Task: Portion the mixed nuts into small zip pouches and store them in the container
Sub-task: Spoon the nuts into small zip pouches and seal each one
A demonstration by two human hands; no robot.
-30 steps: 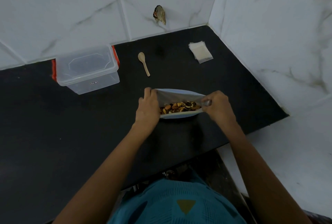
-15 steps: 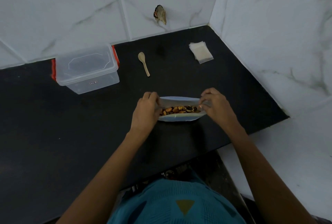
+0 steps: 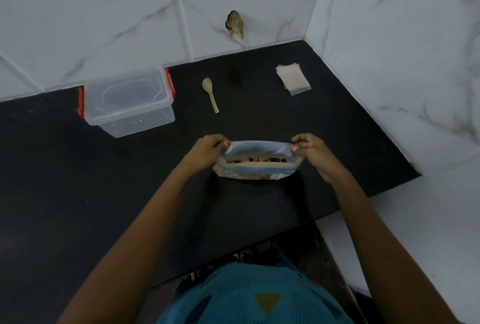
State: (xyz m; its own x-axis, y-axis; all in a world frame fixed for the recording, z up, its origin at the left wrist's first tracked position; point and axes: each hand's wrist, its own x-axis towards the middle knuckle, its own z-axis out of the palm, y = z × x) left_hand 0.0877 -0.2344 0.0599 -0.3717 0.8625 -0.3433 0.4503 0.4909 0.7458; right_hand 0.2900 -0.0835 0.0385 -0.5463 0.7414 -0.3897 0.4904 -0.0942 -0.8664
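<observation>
White marble-patterned wall tiles are meeting in a corner behind a black counter, and a small torn scrap is sticking to the back wall. At the back left, a clear plastic container with red latches is sitting with its lid on; a small label is showing on its front wall, too small to read. A little wooden spoon is lying just right of the container, bowl end toward the wall, and a stack of small zip pouches is resting near the right-hand corner, well apart from the spoon. No other writing is showing.

Nearer the person, a large zip bag of mixed nuts is standing on the counter, mouth upward, with nuts showing through the narrow opening. The left hand is pinching the bag's upper left corner, thumb and fingers closed on the rim. The right hand is pinching the upper right corner likewise, so the bag is lying stretched between both hands. A teal garment is filling the bottom edge.
</observation>
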